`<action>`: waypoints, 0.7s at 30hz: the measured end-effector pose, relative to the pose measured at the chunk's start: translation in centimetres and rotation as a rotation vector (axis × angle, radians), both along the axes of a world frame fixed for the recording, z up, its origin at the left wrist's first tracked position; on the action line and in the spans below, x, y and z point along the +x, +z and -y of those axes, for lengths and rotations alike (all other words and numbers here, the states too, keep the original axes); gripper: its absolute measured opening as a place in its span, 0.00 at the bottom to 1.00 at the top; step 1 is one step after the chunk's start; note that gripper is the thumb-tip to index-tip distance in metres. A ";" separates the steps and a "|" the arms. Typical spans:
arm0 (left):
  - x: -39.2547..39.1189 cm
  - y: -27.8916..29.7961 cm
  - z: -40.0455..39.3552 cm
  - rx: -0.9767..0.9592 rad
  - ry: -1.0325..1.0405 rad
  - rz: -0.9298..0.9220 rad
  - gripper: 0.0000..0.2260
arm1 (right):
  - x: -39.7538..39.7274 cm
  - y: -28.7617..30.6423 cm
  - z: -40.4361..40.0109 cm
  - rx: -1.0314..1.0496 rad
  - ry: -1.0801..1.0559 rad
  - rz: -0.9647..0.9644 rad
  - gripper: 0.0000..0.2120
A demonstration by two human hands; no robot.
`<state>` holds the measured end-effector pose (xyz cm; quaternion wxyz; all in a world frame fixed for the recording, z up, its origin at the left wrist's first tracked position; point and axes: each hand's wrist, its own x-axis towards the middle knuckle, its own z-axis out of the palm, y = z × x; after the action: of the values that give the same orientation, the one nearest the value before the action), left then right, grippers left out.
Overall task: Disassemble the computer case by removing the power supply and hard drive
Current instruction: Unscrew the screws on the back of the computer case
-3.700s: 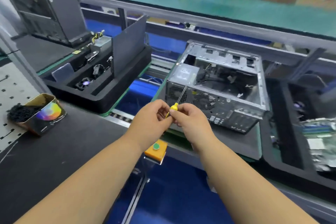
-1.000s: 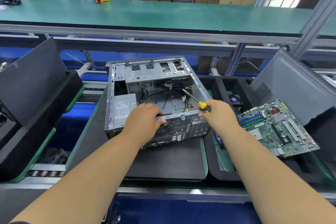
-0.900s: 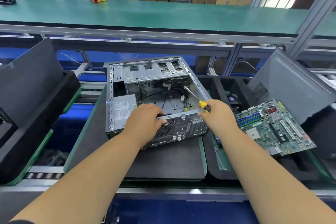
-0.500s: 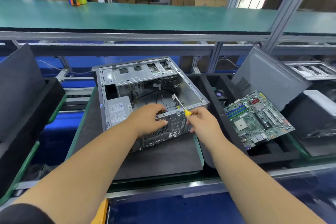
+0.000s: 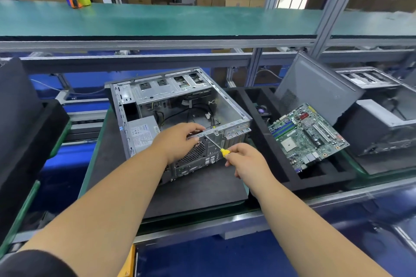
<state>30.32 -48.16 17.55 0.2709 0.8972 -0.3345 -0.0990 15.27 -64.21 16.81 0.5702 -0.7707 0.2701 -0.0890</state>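
Head view: open computer case [image 5: 180, 117] lying on its side on a dark mat [image 5: 198, 191], side panel off, rear face toward the person. Long axis running from near-left to far-right, roughly away from the body, drive bays at the far end. Power supply [image 5: 141, 131] in its near-left corner, label up, cables trailing into the cavity. No hard drive plainly visible; possibly hidden in the far bays, cannot tell. Motherboard [image 5: 306, 135] already out, propped in the black tray [image 5: 322, 175] to the right.

Left hand [image 5: 177, 141] gripping the top rear rail of the case, fingers curled over the edge, steadying it. Right hand [image 5: 245, 159] pinching the yellow handle of a screwdriver [image 5: 216, 144], shaft angled up-left, tip at the rear plate just beside the left fingers.

Judged early: neither target part removed. Likely starting on the rear screws holding the power supply. Left to do: loosen screws, free cables, lift out supply, then find and pull the drive.
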 end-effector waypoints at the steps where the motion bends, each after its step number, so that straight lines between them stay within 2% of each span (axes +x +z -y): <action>1: 0.0 0.0 0.0 0.003 -0.003 0.011 0.15 | 0.0 0.0 -0.1 -0.003 -0.003 -0.003 0.04; 21: 0.6 -0.9 0.1 0.018 -0.015 0.065 0.15 | -0.7 -0.2 -0.2 -0.002 -0.027 -0.059 0.03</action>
<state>30.88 -48.24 16.66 0.2510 0.8999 -0.3487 -0.0750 14.60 -64.06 16.62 0.5597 -0.7700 0.2972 -0.0742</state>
